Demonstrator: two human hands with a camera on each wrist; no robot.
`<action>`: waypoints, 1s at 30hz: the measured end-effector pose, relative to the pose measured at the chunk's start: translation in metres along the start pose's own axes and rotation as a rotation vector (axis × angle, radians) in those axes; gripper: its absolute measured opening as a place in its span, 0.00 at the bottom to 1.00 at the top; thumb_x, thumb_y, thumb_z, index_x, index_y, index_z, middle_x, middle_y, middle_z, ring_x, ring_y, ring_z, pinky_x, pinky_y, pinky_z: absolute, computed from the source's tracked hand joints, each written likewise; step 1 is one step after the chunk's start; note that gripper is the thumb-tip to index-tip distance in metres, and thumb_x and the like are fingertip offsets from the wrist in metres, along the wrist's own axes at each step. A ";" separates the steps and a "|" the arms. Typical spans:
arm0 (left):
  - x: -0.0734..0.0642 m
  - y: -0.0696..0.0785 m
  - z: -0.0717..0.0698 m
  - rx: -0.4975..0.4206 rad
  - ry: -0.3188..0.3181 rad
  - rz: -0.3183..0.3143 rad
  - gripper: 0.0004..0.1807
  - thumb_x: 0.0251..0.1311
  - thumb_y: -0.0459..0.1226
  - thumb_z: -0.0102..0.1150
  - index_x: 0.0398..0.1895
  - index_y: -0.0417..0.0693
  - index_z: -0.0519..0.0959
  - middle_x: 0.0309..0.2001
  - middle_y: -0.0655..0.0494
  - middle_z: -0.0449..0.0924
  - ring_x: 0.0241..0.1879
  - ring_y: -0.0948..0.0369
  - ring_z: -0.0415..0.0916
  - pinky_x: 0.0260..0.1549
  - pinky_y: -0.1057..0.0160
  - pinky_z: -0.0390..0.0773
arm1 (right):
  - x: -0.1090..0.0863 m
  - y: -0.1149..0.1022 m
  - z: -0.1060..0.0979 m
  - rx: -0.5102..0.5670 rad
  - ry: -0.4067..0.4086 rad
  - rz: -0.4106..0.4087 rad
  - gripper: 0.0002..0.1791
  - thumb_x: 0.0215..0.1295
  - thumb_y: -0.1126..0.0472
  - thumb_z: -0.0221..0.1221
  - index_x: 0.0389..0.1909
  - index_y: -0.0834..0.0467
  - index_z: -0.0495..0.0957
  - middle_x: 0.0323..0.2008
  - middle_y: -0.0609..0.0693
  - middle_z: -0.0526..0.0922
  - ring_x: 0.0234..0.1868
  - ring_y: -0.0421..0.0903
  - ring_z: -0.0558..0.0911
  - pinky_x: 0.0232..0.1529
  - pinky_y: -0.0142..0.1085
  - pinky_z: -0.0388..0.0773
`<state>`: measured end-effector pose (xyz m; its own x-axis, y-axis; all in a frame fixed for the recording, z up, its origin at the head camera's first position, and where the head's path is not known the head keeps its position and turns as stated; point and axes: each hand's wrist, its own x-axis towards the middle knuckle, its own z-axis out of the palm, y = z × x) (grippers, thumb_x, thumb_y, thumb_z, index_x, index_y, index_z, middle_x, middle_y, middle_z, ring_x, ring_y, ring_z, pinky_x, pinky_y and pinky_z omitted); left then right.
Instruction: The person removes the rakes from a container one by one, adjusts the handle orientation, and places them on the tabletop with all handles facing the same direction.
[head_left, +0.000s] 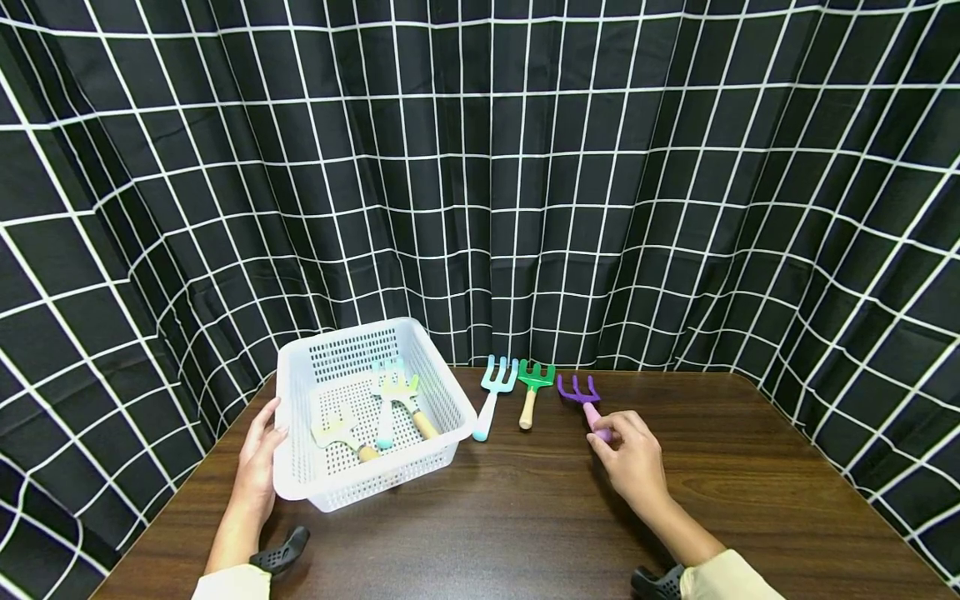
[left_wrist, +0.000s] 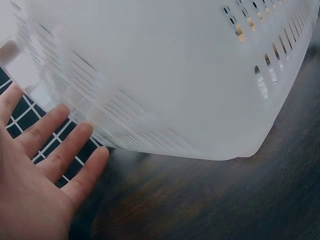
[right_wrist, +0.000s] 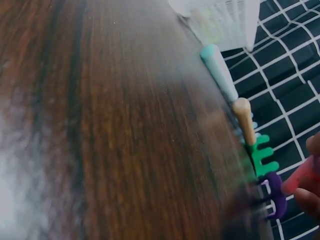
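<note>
My right hand [head_left: 633, 458] pinches the pink handle of a small purple garden fork [head_left: 580, 392] at the right end of a row on the table. Its purple tines also show in the right wrist view, beside the green fork [right_wrist: 262, 155]. My left hand [head_left: 258, 467] is at the left side of a white plastic basket [head_left: 442, 400]; in the left wrist view its fingers [left_wrist: 82, 175] are spread, fingertips right at the basket's wall. Inside the basket lie a light-blue fork [head_left: 386, 425], a yellow-green fork [head_left: 411, 402] and a pale-green tool [head_left: 335, 431] with a wooden handle.
Between basket and right hand lie a light-blue fork [head_left: 487, 408] with a white handle, close to the basket's corner, and a green fork [head_left: 529, 400] with a wooden handle. A black grid-patterned curtain [head_left: 525, 208] stands along the back and sides of the brown wooden table [head_left: 510, 533].
</note>
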<state>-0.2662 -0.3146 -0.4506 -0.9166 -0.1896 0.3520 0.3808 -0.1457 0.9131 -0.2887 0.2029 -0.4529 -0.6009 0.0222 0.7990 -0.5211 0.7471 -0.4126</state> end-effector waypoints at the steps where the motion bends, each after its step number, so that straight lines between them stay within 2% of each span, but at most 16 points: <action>1: 0.000 0.000 0.000 0.002 0.001 0.002 0.25 0.75 0.36 0.42 0.72 0.48 0.54 0.50 0.61 0.77 0.41 0.65 0.80 0.35 0.70 0.79 | 0.000 0.000 0.001 -0.008 -0.009 0.008 0.15 0.40 0.73 0.76 0.27 0.58 0.81 0.32 0.49 0.79 0.27 0.43 0.80 0.30 0.21 0.68; 3: -0.001 0.001 0.001 0.004 0.000 0.001 0.25 0.75 0.36 0.42 0.72 0.48 0.54 0.50 0.61 0.77 0.41 0.65 0.80 0.35 0.70 0.79 | 0.000 0.000 0.004 -0.024 -0.027 0.026 0.15 0.40 0.73 0.76 0.28 0.58 0.81 0.32 0.48 0.78 0.28 0.43 0.80 0.29 0.23 0.69; 10: -0.001 0.002 0.002 -0.017 -0.007 0.006 0.24 0.74 0.35 0.42 0.71 0.50 0.56 0.49 0.61 0.77 0.41 0.66 0.80 0.35 0.70 0.78 | -0.001 -0.004 0.014 -0.059 -0.117 0.065 0.15 0.41 0.71 0.75 0.28 0.58 0.80 0.32 0.48 0.77 0.30 0.43 0.79 0.30 0.39 0.76; 16: -0.001 0.002 0.001 -0.008 -0.005 0.004 0.24 0.75 0.36 0.42 0.72 0.50 0.55 0.49 0.61 0.77 0.41 0.66 0.80 0.35 0.70 0.78 | -0.002 -0.008 0.022 -0.080 -0.204 0.076 0.14 0.41 0.71 0.75 0.29 0.58 0.81 0.34 0.50 0.77 0.29 0.44 0.76 0.31 0.43 0.75; 23: -0.002 0.001 0.000 -0.017 -0.004 0.012 0.24 0.75 0.35 0.42 0.71 0.49 0.55 0.49 0.61 0.77 0.41 0.66 0.80 0.35 0.70 0.78 | 0.002 -0.012 0.029 -0.120 -0.311 0.144 0.14 0.42 0.69 0.75 0.30 0.58 0.82 0.35 0.50 0.77 0.30 0.46 0.78 0.31 0.45 0.76; 30: 0.000 0.000 0.000 -0.012 -0.007 0.009 0.25 0.75 0.36 0.42 0.72 0.47 0.54 0.49 0.59 0.77 0.40 0.65 0.80 0.35 0.69 0.79 | 0.008 -0.013 0.032 -0.126 -0.348 0.154 0.12 0.44 0.68 0.74 0.30 0.58 0.82 0.33 0.50 0.76 0.30 0.46 0.76 0.33 0.45 0.76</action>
<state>-0.2665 -0.3143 -0.4506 -0.9138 -0.1840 0.3621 0.3908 -0.1554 0.9073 -0.3060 0.1720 -0.4556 -0.8468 -0.0697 0.5273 -0.3435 0.8286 -0.4421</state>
